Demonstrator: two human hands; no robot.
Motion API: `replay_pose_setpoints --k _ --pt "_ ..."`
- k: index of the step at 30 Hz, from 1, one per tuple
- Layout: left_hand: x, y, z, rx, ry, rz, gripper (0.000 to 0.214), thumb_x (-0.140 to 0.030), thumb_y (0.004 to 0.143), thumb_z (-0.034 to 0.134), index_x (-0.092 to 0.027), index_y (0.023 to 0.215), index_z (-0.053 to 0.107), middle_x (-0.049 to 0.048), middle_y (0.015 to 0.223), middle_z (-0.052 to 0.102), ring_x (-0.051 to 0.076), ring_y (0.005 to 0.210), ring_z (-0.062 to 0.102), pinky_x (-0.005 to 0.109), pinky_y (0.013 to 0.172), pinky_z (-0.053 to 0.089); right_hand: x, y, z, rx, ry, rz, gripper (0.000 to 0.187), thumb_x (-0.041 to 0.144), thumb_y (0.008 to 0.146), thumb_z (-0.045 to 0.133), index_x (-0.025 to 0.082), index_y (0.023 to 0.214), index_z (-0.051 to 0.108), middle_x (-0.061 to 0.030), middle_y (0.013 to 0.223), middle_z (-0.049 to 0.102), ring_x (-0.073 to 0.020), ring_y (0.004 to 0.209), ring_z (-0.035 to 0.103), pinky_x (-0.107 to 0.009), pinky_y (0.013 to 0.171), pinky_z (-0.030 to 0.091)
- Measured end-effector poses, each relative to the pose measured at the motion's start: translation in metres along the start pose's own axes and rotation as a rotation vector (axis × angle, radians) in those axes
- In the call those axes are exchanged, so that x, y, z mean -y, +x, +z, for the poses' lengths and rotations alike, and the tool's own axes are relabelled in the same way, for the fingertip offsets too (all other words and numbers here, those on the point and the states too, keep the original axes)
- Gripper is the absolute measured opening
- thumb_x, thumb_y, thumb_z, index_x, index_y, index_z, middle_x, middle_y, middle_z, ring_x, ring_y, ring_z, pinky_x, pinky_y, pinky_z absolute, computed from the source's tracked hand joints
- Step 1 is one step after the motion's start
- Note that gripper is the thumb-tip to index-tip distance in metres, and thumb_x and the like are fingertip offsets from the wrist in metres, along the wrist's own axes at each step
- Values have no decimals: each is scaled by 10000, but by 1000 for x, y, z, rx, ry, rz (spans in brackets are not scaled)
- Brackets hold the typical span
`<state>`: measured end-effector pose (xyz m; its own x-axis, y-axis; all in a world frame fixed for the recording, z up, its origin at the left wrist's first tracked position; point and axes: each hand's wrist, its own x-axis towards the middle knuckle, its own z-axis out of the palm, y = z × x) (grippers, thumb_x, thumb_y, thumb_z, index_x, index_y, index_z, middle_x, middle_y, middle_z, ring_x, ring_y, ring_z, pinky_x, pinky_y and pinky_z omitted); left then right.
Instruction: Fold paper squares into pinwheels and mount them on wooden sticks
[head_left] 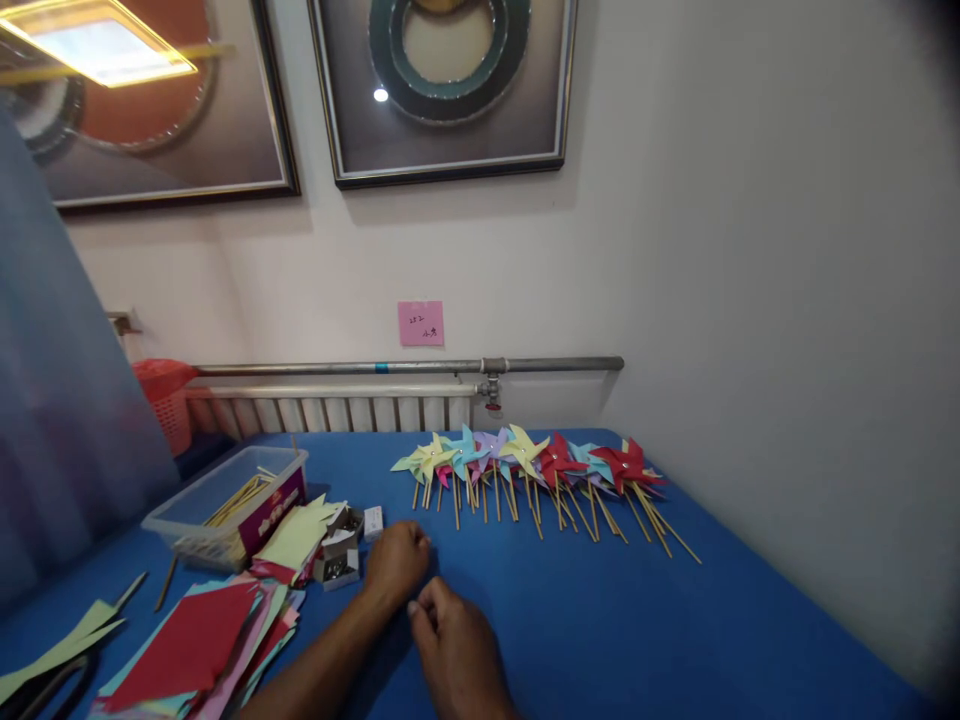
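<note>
My left hand (400, 558) rests on the blue tabletop with its fingers curled into a loose fist. It lies beside small open boxes (337, 568) of shiny metal bits, too small to make out. My right hand (459, 645) is nearer to me, its fingers folded and the thumb against them. Nothing shows in either hand, and the hands are a little apart. Beyond them lies a row of paper pinwheels (525, 455) in yellow, blue, purple and red, their thin sticks pointing towards me.
Left stands a clear plastic box (217, 500) of thin sticks. Stacked coloured paper (187, 640) and pale yellow paper (296, 540) lie near it. Scissors (64, 680) lie at the lower left under cut paper. A radiator (330, 400) and pipe run along the wall behind.
</note>
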<state>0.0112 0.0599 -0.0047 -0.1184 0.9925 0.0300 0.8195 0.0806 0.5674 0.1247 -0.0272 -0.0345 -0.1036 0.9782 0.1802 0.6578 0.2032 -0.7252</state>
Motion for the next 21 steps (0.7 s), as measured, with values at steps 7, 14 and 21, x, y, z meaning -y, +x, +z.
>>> replay_pose_setpoints --k 7,14,21 --pt "19 -26 1 1 -186 94 251 -190 977 584 -172 792 752 44 791 778 191 795 699 269 701 391 -13 0 2 -23 115 -75 286 309 1063 462 234 863 653 -14 738 724 -184 680 656 -269 636 359" --pt "12 -43 -11 196 61 318 146 -159 839 648 -196 878 784 100 935 833 267 878 736 313 720 386 -17 -1 1 -2 276 -115 435 478 1094 367 244 868 656 -47 816 746 -222 780 697 -285 707 461" --pt "4 -53 -28 217 193 348 139 -185 867 645 -191 841 781 172 918 830 349 899 785 372 769 500 -22 1 0 -15 263 -118 500 597 1073 376 256 760 564 -15 706 686 -194 652 588 -296 618 398"
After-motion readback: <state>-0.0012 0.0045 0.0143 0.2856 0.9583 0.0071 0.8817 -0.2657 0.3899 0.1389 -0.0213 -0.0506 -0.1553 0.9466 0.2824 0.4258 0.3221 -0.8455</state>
